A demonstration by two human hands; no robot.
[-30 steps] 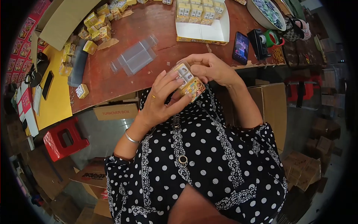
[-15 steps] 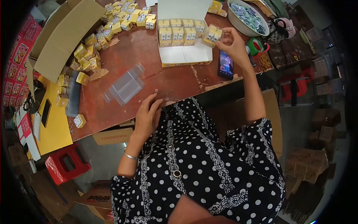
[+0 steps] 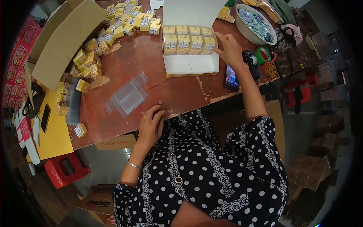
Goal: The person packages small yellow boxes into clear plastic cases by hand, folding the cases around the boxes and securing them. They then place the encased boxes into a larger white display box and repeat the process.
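Observation:
My right hand (image 3: 230, 50) is at the right side of an open white display box (image 3: 189, 67), its fingers apart and touching the last yellow-and-white small box (image 3: 208, 44) in the front row. Small yellow boxes stand in two rows inside, in clear packaging. My left hand (image 3: 151, 123) rests at the table's front edge with fingers spread and nothing in it. Between it and the yellow pile lies a flattened clear plastic sheet (image 3: 129, 95). A phone (image 3: 230, 76) with its screen lit lies below my right hand.
Many small yellow boxes (image 3: 118, 31) are heaped at the back left beside a large cardboard box (image 3: 68, 41). One small box (image 3: 80, 130) stands at the front left edge. A white basin (image 3: 242, 23) of packets, green tape (image 3: 261, 55) and rubber bands (image 3: 271, 72) are at the right.
My right hand has placed the clear-wrapped small box in the right end of the display box and loosened its fingers. The view has shifted slightly. My left hand stays at the table edge.

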